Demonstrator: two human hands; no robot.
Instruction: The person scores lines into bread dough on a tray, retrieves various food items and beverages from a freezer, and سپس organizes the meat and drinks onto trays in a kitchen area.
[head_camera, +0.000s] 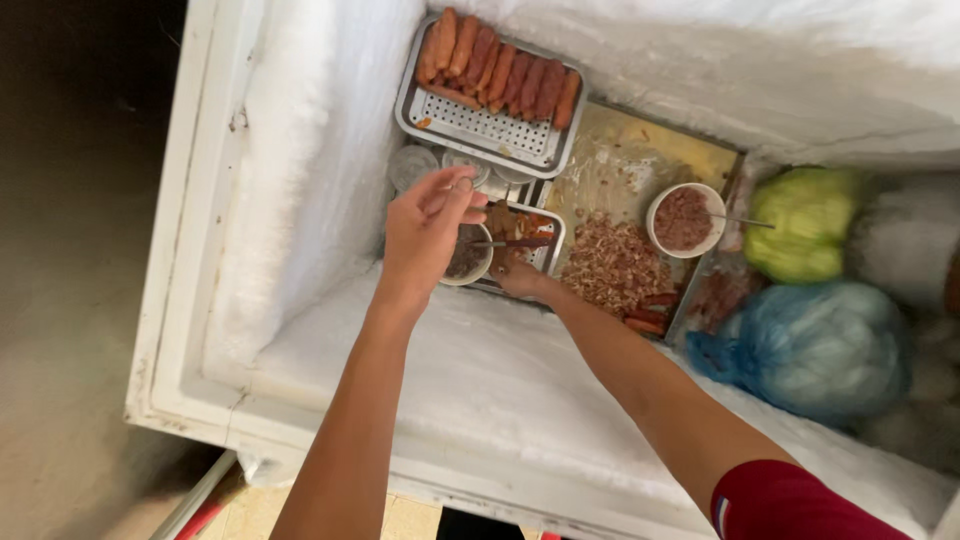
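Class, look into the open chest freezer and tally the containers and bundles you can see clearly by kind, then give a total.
Perforated metal trays: 2, one with sausages, one by the hands
Small bowls: 2, one white with minced food, one under the left hand
Bagged bundles: 2, one green, one blue
Total: 6

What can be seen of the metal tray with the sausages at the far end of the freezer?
The metal tray is rectangular, shiny like steel, with a raised rim and a perforated insert. Reddish-orange sausages lie side by side across its far half; the near half is bare. It sits tilted against the frosted freezer wall, above some round lids. Neither hand touches it.
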